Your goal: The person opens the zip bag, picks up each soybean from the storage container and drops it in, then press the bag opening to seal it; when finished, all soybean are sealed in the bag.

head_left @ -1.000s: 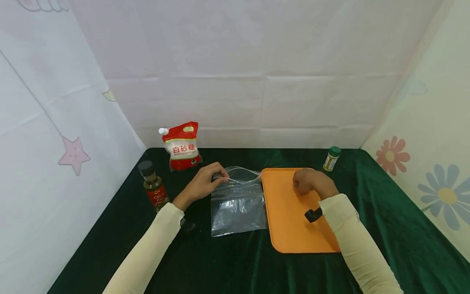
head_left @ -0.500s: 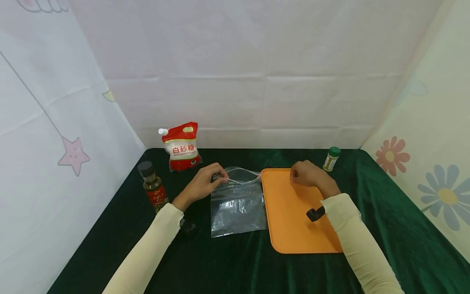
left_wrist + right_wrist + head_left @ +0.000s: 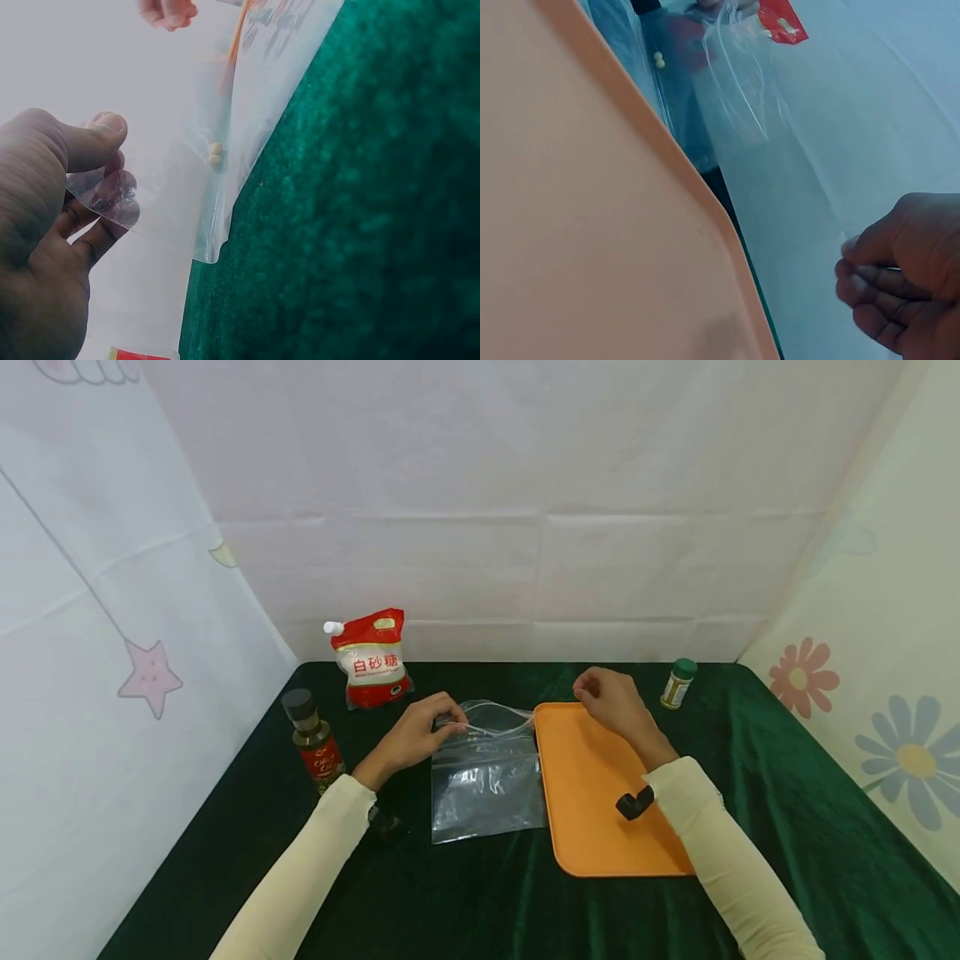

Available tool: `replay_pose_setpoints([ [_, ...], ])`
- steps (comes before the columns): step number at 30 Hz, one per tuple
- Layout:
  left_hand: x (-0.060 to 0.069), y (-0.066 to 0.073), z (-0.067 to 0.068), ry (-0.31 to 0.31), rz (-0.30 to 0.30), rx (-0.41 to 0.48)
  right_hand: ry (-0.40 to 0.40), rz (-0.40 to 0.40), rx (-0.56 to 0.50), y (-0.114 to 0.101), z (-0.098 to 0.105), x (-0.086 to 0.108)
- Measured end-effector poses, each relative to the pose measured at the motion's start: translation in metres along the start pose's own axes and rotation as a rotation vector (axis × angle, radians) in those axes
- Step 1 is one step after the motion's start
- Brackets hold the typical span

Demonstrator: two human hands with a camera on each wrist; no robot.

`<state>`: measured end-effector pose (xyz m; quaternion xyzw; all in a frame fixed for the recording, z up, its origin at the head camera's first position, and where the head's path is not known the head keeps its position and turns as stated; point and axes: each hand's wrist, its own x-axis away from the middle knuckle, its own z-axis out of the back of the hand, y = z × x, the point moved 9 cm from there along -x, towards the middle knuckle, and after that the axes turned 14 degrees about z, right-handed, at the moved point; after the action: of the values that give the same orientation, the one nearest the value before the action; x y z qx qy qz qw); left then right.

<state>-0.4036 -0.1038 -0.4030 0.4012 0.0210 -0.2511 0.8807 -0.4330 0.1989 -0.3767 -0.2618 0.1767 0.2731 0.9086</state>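
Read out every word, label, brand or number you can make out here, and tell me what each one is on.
"白砂糖": red characters on the red-and-white pouch.
Smaller print on that pouch: too small to read.
Dark-capped bottle: pale lettering on red, too blurred to read.
Green-capped bottle: print too small to read.
Clear zip bag and orange tray: no readable text.

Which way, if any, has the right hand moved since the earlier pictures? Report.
Yes: against the orange tray, the right hand has shifted left and up in view, partly past the tray's far edge.
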Motion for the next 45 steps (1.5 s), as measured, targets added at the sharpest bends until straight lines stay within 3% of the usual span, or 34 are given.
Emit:
replay_pose_setpoints([
  [4,0.001,0.000,0.000,-0.001,0.002,0.002,0.068,0.019,-0.091,-0.006,-0.005,-0.001],
  [8,0.000,0.000,-0.001,-0.002,-0.004,0.003,0.119,0.092,-0.187,-0.019,-0.008,-0.002],
  [16,0.000,0.000,0.000,0.001,-0.005,0.003,0.102,0.229,-0.346,-0.048,-0.022,-0.005],
  [26,0.001,0.000,-0.001,0.006,-0.019,0.005,0.007,0.394,-0.281,-0.085,-0.047,-0.006],
  [31,0.001,0.001,0.000,0.006,-0.015,0.004,-0.011,0.431,-0.258,-0.091,-0.052,-0.006],
  [38,0.000,-0.001,-0.001,0.008,-0.008,-0.004,0.031,0.402,-0.212,-0.087,-0.038,-0.008],
  [45,0.001,-0.001,-0.001,0.001,-0.009,0.003,0.081,0.325,-0.116,-0.061,-0.008,-0.010],
])
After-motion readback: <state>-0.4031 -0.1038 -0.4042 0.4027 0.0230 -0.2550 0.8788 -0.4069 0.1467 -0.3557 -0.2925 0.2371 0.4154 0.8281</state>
